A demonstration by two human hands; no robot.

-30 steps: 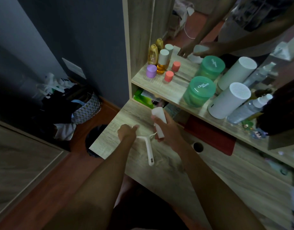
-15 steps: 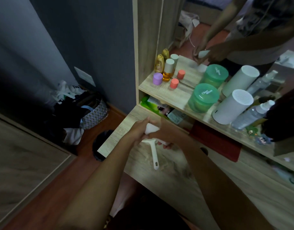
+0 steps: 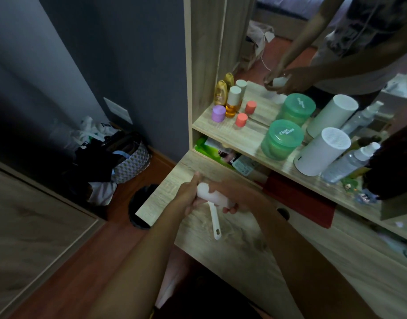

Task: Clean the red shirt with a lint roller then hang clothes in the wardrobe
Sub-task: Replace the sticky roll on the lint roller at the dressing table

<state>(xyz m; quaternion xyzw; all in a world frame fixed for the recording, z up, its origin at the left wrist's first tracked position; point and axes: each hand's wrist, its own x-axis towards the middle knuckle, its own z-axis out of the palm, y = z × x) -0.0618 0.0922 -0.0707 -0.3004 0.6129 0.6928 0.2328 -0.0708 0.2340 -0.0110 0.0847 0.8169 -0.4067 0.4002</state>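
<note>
A white lint roller [image 3: 213, 198] is held above the wooden desk [image 3: 232, 247], its roll lying sideways and its thin handle [image 3: 215, 223] hanging down toward me. My left hand [image 3: 188, 192] grips the roll's left end. My right hand [image 3: 230, 199] wraps round the roll's right part, fingertips showing below it. No red shirt or wardrobe can be made out in this view.
On the shelf [image 3: 221, 132] behind stand bottles, small pink and purple jars, a green tub [image 3: 282, 140], a white cylinder [image 3: 322, 150] and a spray bottle [image 3: 349, 162], below a mirror. A black bin [image 3: 140, 206] and a bag of clothes [image 3: 119, 162] sit on the floor at left.
A second ago my hands were apart, left on the handle's wire, right holding the roll upright. They have come together, and the roll now lies sideways between both hands.
</note>
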